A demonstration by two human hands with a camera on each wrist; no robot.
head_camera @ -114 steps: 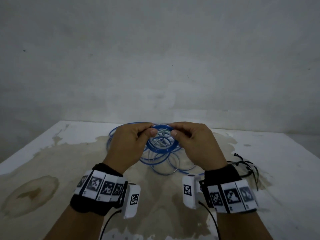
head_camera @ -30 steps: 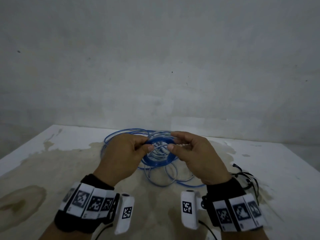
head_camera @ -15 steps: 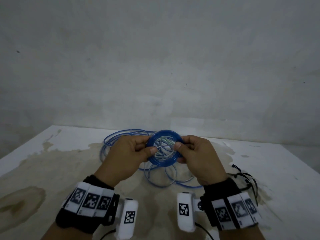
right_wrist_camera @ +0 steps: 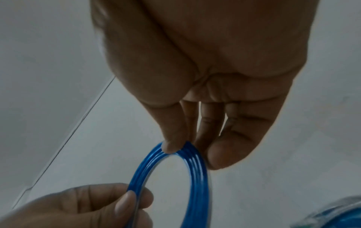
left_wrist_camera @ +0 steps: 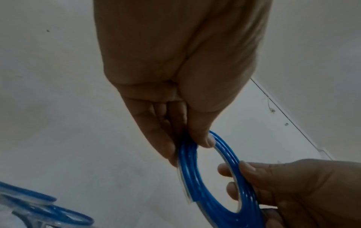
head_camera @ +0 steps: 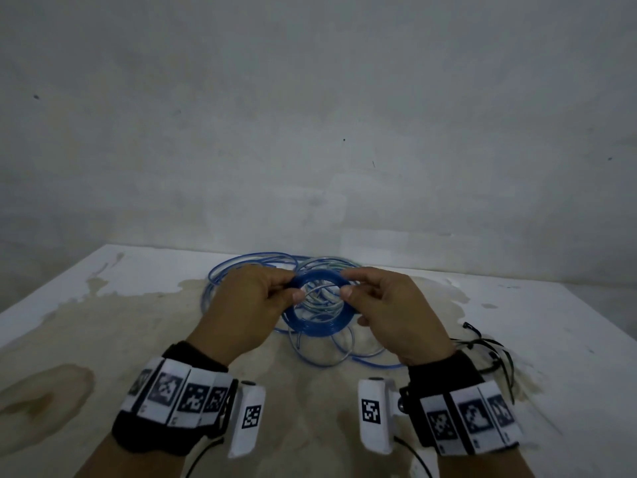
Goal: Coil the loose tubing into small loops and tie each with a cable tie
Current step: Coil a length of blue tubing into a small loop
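Note:
A small coil of blue tubing (head_camera: 319,326) (left_wrist_camera: 197,182) (right_wrist_camera: 195,177) hangs in the air above the table between both hands. My left hand (head_camera: 293,291) (left_wrist_camera: 193,145) pinches its left side between thumb and fingers. My right hand (head_camera: 346,288) (right_wrist_camera: 185,151) pinches the right side the same way. Under the coil a pile of loose blue and clear tubing (head_camera: 248,267) spreads on the table, partly hidden by the hands. A bunch of black cable ties (head_camera: 496,353) lies to the right of my right wrist.
The white table (head_camera: 103,305) carries large brown stains, and one round stain (head_camera: 41,398) sits at the front left. A bare grey wall (head_camera: 310,115) rises right behind the table's far edge.
Both hands have kept their grip on the small coil. Over the last second it tipped up toward me and then down again. The pile on the table has not moved.

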